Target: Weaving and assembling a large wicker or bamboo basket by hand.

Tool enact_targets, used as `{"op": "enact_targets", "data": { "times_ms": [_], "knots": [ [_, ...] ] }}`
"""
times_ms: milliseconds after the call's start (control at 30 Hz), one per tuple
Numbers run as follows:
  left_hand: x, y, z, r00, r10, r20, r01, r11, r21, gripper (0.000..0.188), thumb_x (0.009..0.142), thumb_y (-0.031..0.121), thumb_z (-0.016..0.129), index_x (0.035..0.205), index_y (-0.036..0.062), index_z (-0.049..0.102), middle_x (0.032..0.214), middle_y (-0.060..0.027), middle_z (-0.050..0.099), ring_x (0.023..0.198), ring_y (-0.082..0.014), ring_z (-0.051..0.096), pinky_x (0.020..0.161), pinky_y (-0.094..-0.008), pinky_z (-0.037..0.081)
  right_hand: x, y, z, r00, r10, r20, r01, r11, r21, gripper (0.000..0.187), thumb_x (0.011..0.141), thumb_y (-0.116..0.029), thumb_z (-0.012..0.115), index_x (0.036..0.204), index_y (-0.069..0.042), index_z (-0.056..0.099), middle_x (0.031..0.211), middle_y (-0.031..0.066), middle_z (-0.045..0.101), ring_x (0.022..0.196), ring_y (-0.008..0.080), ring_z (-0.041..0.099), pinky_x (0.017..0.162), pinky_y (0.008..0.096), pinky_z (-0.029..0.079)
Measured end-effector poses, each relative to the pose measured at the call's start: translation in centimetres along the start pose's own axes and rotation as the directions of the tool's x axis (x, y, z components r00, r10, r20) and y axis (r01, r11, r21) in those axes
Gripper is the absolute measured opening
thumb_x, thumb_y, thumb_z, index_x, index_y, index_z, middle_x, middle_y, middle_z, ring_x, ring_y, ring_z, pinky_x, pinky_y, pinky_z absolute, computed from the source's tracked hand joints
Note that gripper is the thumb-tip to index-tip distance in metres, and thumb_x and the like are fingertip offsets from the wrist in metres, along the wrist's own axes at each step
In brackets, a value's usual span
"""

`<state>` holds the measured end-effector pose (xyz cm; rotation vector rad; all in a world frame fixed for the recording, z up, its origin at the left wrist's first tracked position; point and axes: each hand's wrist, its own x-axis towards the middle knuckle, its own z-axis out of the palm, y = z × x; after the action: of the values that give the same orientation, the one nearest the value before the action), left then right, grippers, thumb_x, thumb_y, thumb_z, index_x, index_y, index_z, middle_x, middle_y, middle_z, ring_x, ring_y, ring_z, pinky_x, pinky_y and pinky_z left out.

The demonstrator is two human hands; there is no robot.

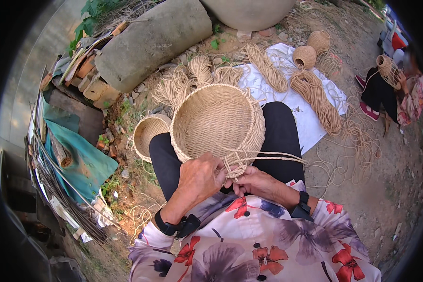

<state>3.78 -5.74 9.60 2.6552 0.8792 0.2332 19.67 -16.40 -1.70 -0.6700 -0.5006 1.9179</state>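
A round, wide basket (211, 123) woven from tan cord rests tilted between my knees, its opening facing up toward me. At its near edge, a braided clump of cord (236, 164) stands out from the rim. My left hand (201, 177) is closed on the rim beside this clump, fingertips partly hidden. From the other side, my right hand (261, 183) pinches the underside of the same clump with bent fingers. Long loose cords (282, 156) run from the clump to the right, over my thigh and down to the ground.
Left of my knee sits a smaller basket (149, 133). Cord bundles (315, 96) lie on a white sheet (310, 136) ahead, near two small round baskets (304, 57). Another person (404, 89) holds a basket at far right. A concrete cylinder (155, 44) and teal cloth (87, 155) are left.
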Motion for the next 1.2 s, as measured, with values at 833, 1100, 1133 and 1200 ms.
{"op": "enact_targets", "data": {
  "times_ms": [833, 1100, 1133, 1200],
  "knots": [
    [-2.3, -1.9, 3.7, 0.975, -0.149, -0.168, 0.023, 0.813, -0.582, 0.009, 0.078, -0.007, 0.062, 0.084, -0.0005, 0.059, 0.07, 0.0005, 0.06, 0.056, -0.0009, 0.051, 0.049, -0.0194, 0.041, -1.3, -2.8, 1.3, 0.908, -0.185, -0.375, 0.118, 0.974, -0.194, 0.027, 0.095, -0.028, 0.06, 0.089, -0.002, 0.06, 0.075, 0.0075, 0.064, 0.057, 0.011, 0.06, 0.045, 0.0225, 0.049],
    [-2.2, -1.4, 4.5, 0.942, -0.326, -0.085, 0.079, 0.46, -0.884, 0.019, 0.081, -0.009, 0.058, 0.092, 0.0054, 0.053, 0.075, -0.0021, 0.059, 0.05, -0.0014, 0.045, 0.044, -0.0176, 0.036, -1.2, -3.9, 1.5, 0.904, -0.202, -0.377, -0.038, 0.841, -0.54, 0.029, 0.092, -0.028, 0.065, 0.09, 0.002, 0.062, 0.071, 0.004, 0.06, 0.052, 0.009, 0.056, 0.04, 0.0213, 0.044],
    [-2.1, -1.3, 4.4, 0.925, -0.379, 0.017, 0.09, 0.175, -0.98, 0.023, 0.08, -0.01, 0.058, 0.094, 0.0071, 0.051, 0.078, -0.0034, 0.06, 0.047, -0.0018, 0.041, 0.041, -0.018, 0.034, -1.3, -4.2, 1.3, 0.903, -0.204, -0.377, -0.035, 0.841, -0.539, 0.029, 0.092, -0.028, 0.065, 0.09, 0.002, 0.062, 0.071, 0.004, 0.06, 0.052, 0.009, 0.056, 0.04, 0.0213, 0.044],
    [-2.2, -1.0, 3.7, 0.92, -0.382, 0.081, 0.095, 0.018, -0.995, 0.025, 0.08, -0.011, 0.057, 0.094, 0.0084, 0.05, 0.08, -0.0039, 0.059, 0.046, -0.0019, 0.038, 0.04, -0.0183, 0.03, -1.6, -5.0, 1.2, 0.857, -0.255, -0.448, 0.03, 0.892, -0.451, 0.027, 0.092, -0.026, 0.065, 0.1, -0.001, 0.06, 0.072, 0.0036, 0.059, 0.055, 0.0097, 0.056, 0.044, 0.0229, 0.046]
  ]
}}
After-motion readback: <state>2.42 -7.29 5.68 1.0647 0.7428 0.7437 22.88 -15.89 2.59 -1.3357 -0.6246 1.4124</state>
